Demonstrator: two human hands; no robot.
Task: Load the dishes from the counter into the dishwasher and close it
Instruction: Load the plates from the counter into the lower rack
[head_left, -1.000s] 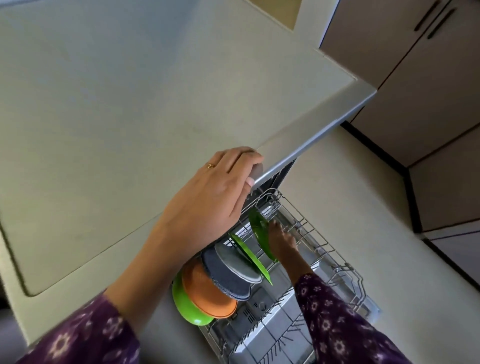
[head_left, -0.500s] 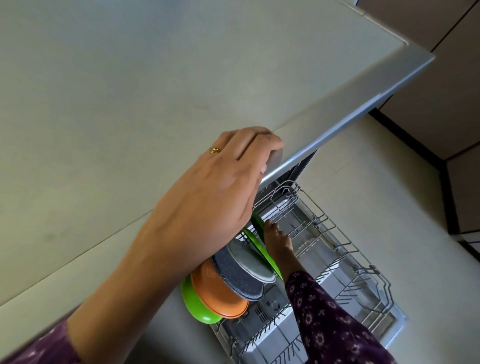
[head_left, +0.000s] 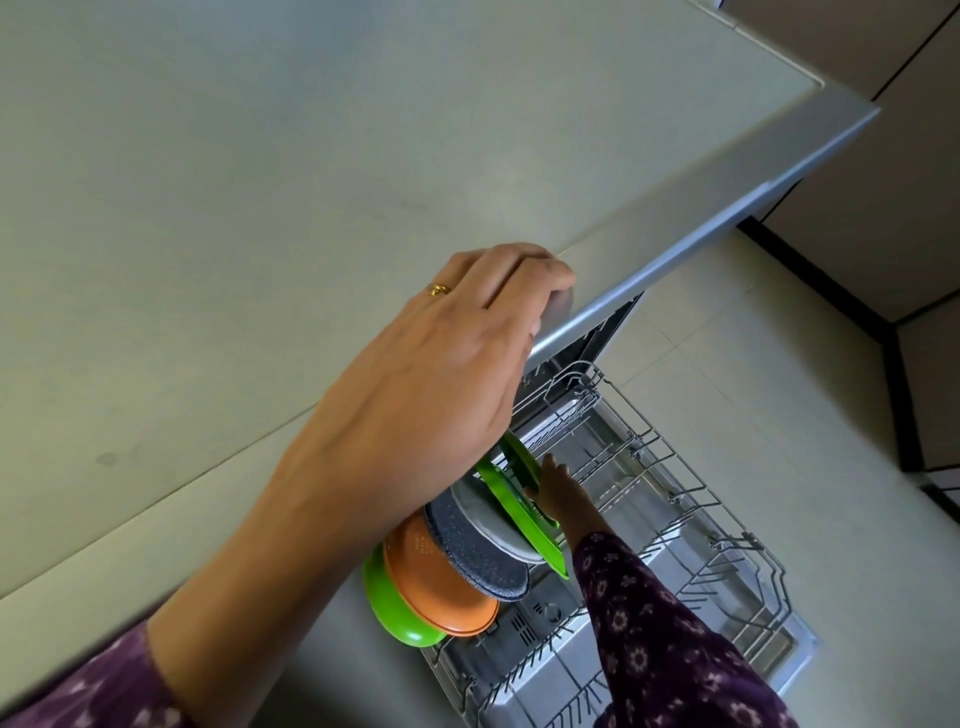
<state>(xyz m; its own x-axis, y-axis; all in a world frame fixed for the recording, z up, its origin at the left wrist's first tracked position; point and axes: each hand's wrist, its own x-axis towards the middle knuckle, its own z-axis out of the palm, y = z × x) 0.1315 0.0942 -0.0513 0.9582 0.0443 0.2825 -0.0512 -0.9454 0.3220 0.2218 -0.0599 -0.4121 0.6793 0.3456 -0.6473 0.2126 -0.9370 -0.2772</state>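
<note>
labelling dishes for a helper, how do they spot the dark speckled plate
Look at the pulled-out dishwasher rack, where plates stand in a row. The dark plate sits between the orange plate and the pale grey plate. It alone is dark with fine speckles.

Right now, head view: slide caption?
Left hand grips the counter edge; right hand holds a green plate in the dishwasher rack.

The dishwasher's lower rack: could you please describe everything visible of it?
The lower rack is grey coated wire with rows of upright tines, pulled out over the open door, below the countertop edge that the left hand grips. On edge at its near-left end stand a green bowl, orange plate, speckled dark plate, pale grey plate, thin green plate and last green plate, which the right hand touches; whether it grips is unclear.
</note>
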